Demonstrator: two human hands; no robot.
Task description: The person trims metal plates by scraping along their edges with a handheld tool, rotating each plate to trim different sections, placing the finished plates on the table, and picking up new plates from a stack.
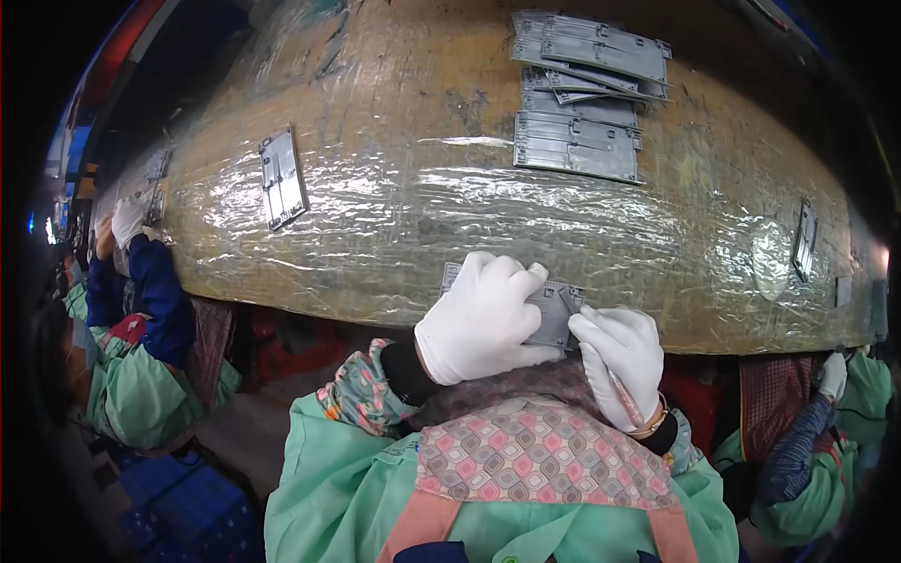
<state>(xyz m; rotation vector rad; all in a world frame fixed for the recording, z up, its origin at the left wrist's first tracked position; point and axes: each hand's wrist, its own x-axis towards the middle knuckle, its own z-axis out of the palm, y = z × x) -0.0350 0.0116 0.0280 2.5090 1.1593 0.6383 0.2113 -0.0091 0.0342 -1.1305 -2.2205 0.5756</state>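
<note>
Both my hands wear white gloves and hold one flat grey metal plate (557,310) at the near edge of the table (394,188). My left hand (481,319) lies over the plate's left part, fingers curled on its top. The plate's right edge is pinched by my right hand (619,361). My sleeves are green with floral cuffs, above a patterned apron.
The table is wrapped in shiny plastic film. A stack of grey plates (582,94) lies at the far middle, a single plate (282,178) at the left, another (804,239) at the right. A co-worker's gloved hand (127,220) works at the left, a second co-worker's hand (832,375) at the right.
</note>
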